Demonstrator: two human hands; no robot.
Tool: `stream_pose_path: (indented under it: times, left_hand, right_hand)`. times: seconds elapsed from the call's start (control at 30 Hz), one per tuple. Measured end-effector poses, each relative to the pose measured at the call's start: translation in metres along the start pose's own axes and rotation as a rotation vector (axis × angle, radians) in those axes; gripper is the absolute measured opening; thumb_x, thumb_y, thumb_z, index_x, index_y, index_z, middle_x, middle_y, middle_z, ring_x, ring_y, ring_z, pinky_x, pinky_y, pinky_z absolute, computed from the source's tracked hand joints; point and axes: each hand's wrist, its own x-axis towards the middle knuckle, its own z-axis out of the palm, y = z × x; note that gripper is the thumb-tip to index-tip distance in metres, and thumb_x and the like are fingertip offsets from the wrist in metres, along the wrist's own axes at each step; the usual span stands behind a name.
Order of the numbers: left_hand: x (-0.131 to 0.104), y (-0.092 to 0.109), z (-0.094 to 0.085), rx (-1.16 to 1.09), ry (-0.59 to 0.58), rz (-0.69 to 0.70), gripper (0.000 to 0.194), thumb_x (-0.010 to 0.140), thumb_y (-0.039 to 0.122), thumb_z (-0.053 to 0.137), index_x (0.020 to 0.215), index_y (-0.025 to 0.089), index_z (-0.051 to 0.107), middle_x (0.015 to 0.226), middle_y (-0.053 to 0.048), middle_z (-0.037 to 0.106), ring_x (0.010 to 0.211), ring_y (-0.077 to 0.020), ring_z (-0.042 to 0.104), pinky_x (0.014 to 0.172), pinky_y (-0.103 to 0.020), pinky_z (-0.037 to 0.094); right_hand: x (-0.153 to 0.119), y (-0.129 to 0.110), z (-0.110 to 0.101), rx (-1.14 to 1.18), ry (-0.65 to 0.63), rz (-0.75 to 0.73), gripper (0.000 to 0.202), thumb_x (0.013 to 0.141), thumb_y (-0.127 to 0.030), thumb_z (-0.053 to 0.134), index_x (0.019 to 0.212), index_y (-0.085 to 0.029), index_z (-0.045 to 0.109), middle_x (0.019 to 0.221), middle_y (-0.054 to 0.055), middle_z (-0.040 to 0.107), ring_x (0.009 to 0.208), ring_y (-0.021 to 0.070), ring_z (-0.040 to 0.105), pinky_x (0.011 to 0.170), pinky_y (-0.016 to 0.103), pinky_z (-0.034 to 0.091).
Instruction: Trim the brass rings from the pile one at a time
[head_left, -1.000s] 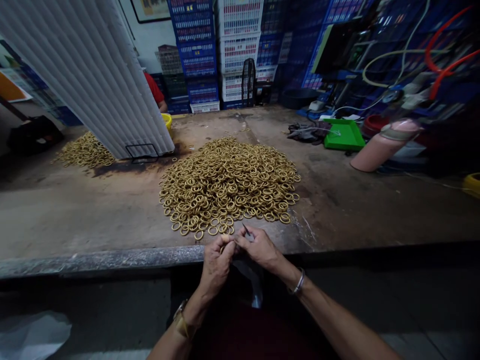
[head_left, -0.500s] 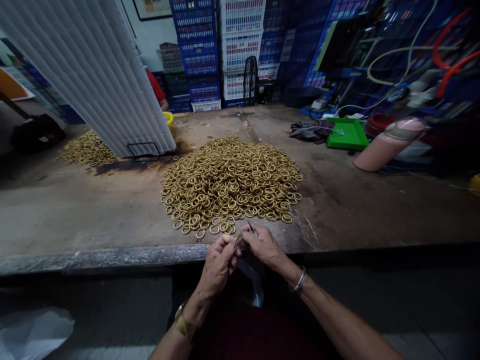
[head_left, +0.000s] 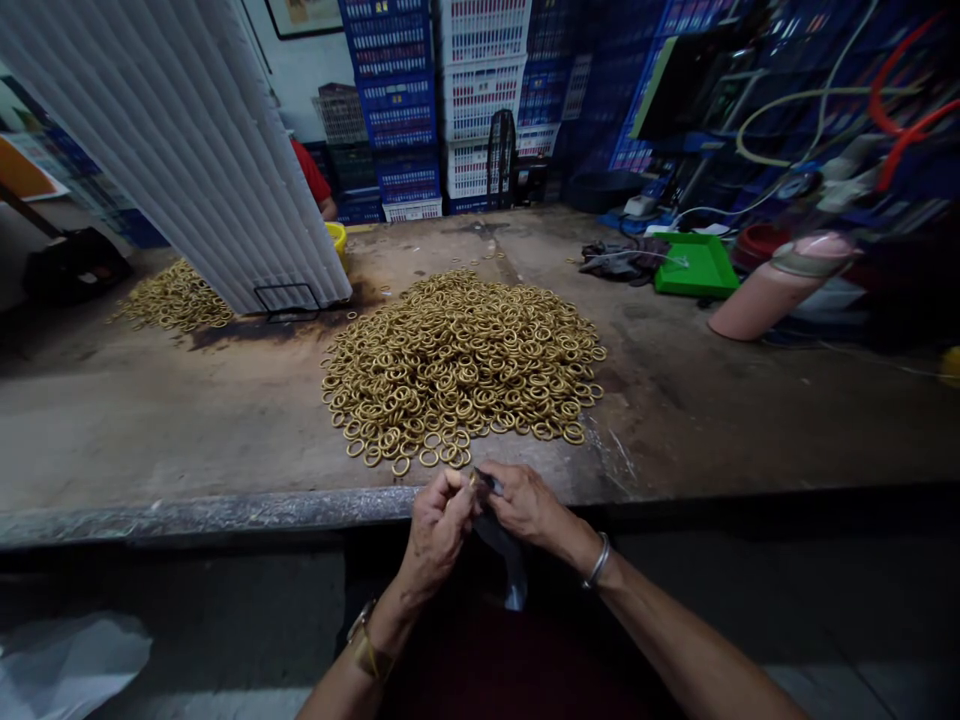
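Just over the table's front edge, my left hand [head_left: 436, 525] pinches a gold-coloured ring [head_left: 473, 480] between thumb and fingers; only a sliver of it shows. My right hand [head_left: 531, 505] is closed on a small dark tool with a pointed, blade-like tip [head_left: 489, 481]. That tip is at the ring, but I cannot tell whether they touch. Beyond both hands lies a large heap of gold-coloured rings [head_left: 465, 360], with several loose ones at its near edge.
A tall white corrugated panel [head_left: 225, 150] leans in a black wire stand, with another ring heap [head_left: 176, 298] behind it. To the right are a green tray [head_left: 696, 265], dark gloves [head_left: 616, 260] and a pink cylinder [head_left: 780, 290]. Across the table shows a person's red sleeve [head_left: 309, 178].
My right hand has turned, so the tool's tip, which pointed up and away, now points left toward the ring. My left hand has hardly moved and keeps its pinch.
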Motion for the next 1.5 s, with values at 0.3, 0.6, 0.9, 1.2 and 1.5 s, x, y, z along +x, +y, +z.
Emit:
stream_pose_path:
  times: [0.3, 0.6, 0.9, 1.2, 1.5]
  left_hand:
    - [-0.005, -0.001, 0.001, -0.46, -0.067, -0.236, 0.026, 0.078, 0.04, 0.055, 0.072, 0.017, 0.043, 0.069, 0.001, 0.054, 0.044, -0.0036, 0.038, 0.037, -0.015, 0.024]
    - [-0.007, -0.001, -0.009, -0.541, 0.008, -0.227, 0.021, 0.073, 0.033, 0.059, 0.081, 0.018, 0.046, 0.069, 0.001, 0.056, 0.045, -0.0064, 0.044, 0.038, -0.017, 0.028]
    - [0.002, -0.002, -0.017, -0.747, 0.015, -0.342, 0.021, 0.066, 0.028, 0.066, 0.077, 0.013, 0.057, 0.075, -0.003, 0.057, 0.061, -0.0096, 0.052, 0.042, -0.016, 0.032]
    - [0.012, 0.002, -0.003, -0.408, 0.135, -0.189, 0.03, 0.068, 0.042, 0.064, 0.075, 0.016, 0.049, 0.062, 0.003, 0.051, 0.048, -0.0067, 0.047, 0.036, -0.014, 0.029]
    - [0.014, -0.005, -0.003, -0.149, 0.128, -0.156, 0.037, 0.069, 0.052, 0.059, 0.075, 0.017, 0.048, 0.054, 0.007, 0.044, 0.038, -0.0031, 0.037, 0.035, -0.013, 0.023]
  right_hand:
    - [0.025, 0.008, 0.009, -0.219, 0.222, 0.155, 0.017, 0.083, -0.025, 0.041, 0.09, -0.02, 0.056, 0.071, 0.003, 0.063, 0.062, 0.0139, 0.054, 0.057, 0.023, 0.029]
    - [0.058, -0.009, 0.013, -0.392, 0.14, 0.333, 0.024, 0.085, -0.035, 0.042, 0.095, -0.018, 0.055, 0.085, 0.01, 0.066, 0.076, 0.02, 0.061, 0.061, 0.026, 0.034]
    - [0.061, -0.002, 0.015, -0.427, 0.147, 0.326, 0.018, 0.079, -0.024, 0.045, 0.093, -0.018, 0.055, 0.079, 0.008, 0.066, 0.072, 0.0197, 0.061, 0.058, 0.026, 0.032]
    - [0.033, 0.008, 0.0, -0.284, 0.272, -0.003, 0.01, 0.079, -0.023, 0.048, 0.086, -0.018, 0.054, 0.077, 0.004, 0.063, 0.071, 0.0151, 0.056, 0.062, 0.023, 0.031]
    - [0.014, 0.001, 0.001, -0.19, 0.245, -0.139, 0.006, 0.078, -0.02, 0.048, 0.083, -0.018, 0.051, 0.074, 0.003, 0.059, 0.069, 0.0146, 0.054, 0.061, 0.023, 0.032]
